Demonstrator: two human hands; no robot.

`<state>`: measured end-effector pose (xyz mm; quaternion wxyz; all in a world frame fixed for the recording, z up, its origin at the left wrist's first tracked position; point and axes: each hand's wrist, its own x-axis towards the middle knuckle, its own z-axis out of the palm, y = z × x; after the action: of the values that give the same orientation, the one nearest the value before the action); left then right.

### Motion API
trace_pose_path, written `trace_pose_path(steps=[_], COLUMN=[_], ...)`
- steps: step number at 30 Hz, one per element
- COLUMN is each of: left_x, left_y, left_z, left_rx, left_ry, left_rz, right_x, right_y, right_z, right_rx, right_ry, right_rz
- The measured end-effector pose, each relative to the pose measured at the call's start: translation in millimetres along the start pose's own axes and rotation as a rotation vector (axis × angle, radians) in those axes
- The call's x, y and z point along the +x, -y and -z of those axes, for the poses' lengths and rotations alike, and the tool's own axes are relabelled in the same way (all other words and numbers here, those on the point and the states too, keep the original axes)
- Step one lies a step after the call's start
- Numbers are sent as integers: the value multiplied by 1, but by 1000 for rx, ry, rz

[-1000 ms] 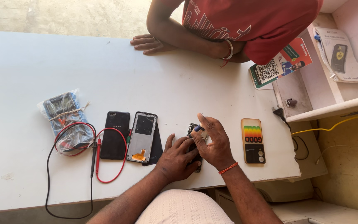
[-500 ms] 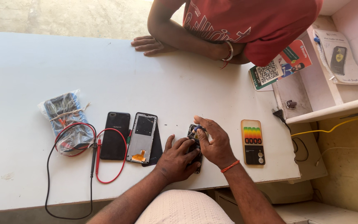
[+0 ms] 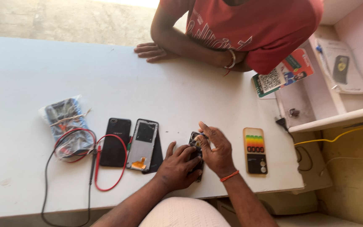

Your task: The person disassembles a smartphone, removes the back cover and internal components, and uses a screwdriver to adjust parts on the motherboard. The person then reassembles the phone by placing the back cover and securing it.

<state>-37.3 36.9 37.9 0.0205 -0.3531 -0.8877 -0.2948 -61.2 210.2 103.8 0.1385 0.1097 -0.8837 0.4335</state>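
From the head camera, both hands meet over a small dark phone lying on the white counter. The left hand cups it from below, fingers curled on it; the right hand pinches its top edge, other fingers loosely spread. Just right lies a colourful phone case; left, an opened phone.

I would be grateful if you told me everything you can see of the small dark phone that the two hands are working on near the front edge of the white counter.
The small dark phone lies flat on the white counter, near its front edge, mostly hidden. The left hand covers its lower part and presses it down; the right hand rests fingertips on its upper end. Only a dark, glossy upper corner with small lighter parts shows; whether it is opened cannot be told. A yellow-cased device with coloured stripes lies apart, to its right.
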Motion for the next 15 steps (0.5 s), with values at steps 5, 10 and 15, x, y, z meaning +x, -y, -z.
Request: trace_pose_path(steps=[5,10,15], left_x=[2,1,1], left_y=[-1,-1,-2], left_z=[-2,-3,-3], left_rx=[3,-3,12], left_ry=[-13,-19,7], left_rz=[-14,-3,-2], right_x=[-1,0,-4], right_y=[1,0,-3], right_z=[1,0,0], right_rx=[44,42,-11], right_ry=[21,-13,-7], right_rz=[71,-17,30])
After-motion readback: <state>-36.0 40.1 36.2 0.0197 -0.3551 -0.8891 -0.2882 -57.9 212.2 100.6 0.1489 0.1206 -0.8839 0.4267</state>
